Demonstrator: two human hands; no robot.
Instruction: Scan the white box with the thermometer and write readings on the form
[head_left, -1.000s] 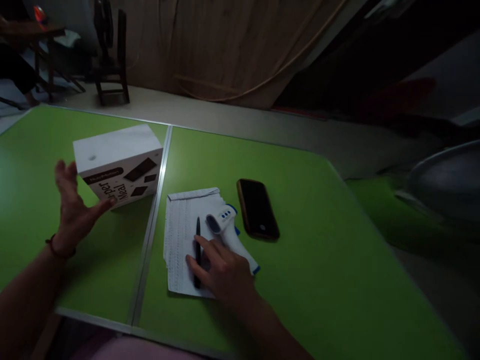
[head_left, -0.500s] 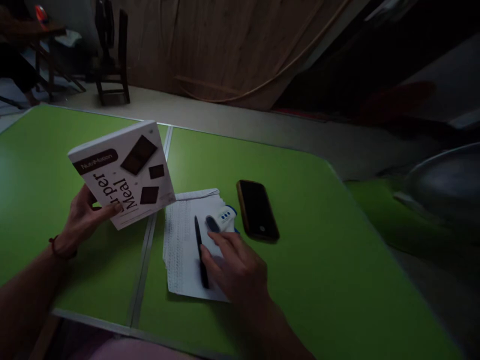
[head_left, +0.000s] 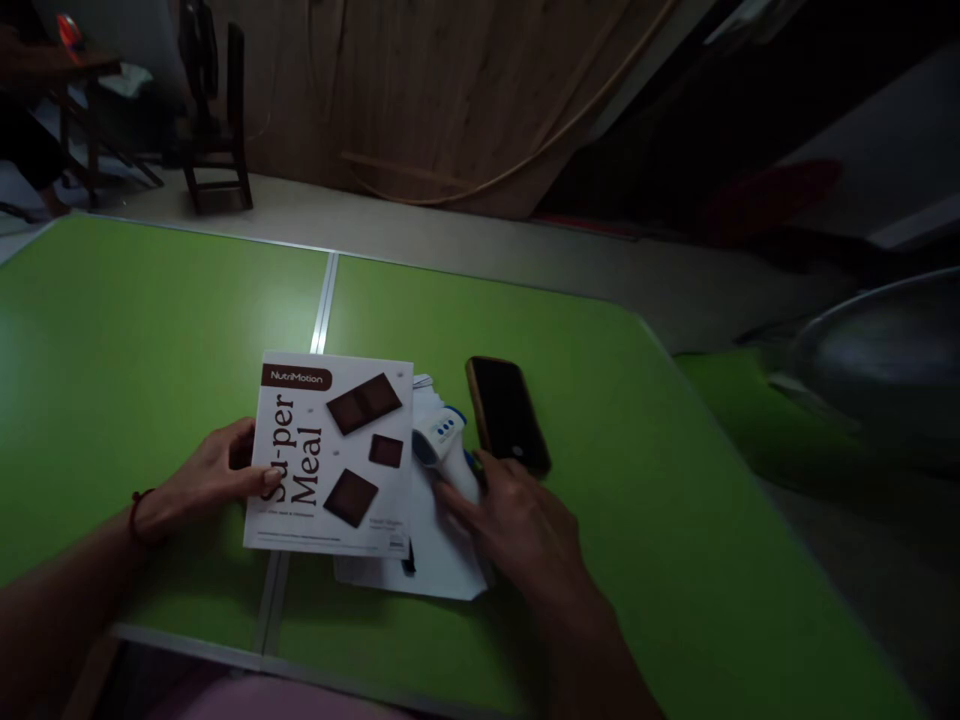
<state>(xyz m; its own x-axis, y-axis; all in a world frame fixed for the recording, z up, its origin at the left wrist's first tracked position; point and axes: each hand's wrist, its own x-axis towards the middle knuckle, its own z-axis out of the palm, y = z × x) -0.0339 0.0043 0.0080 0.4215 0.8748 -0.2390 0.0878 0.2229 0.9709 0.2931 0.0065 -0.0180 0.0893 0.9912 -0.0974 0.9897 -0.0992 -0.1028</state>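
Observation:
My left hand (head_left: 214,475) grips the left edge of a white box (head_left: 300,530) printed "NutriMotion Su-per Meal" with brown squares, thumb on its front. The box covers much of the stack of papers (head_left: 442,575). Just the tip of a black pen (head_left: 409,560) shows below the box. On the papers lies a white and blue infrared thermometer (head_left: 454,465). My right hand (head_left: 517,520) is closed around its body, thumb on the left side and fingers on the right. Close beyond that hand is a dark phone (head_left: 508,410) in a brown-edged case.
The green table (head_left: 637,560) has a metal seam (head_left: 324,300) across it. Past its far edge stand a dark chair (head_left: 217,150) and a wooden table (head_left: 67,65), with a person's leg (head_left: 34,150) beside it. A rounded, shiny object (head_left: 892,340) is at the right.
The box has moved right and toward me, turning squarer to view and covering most of the pen and papers. My right hand has shifted right and closed around the thermometer.

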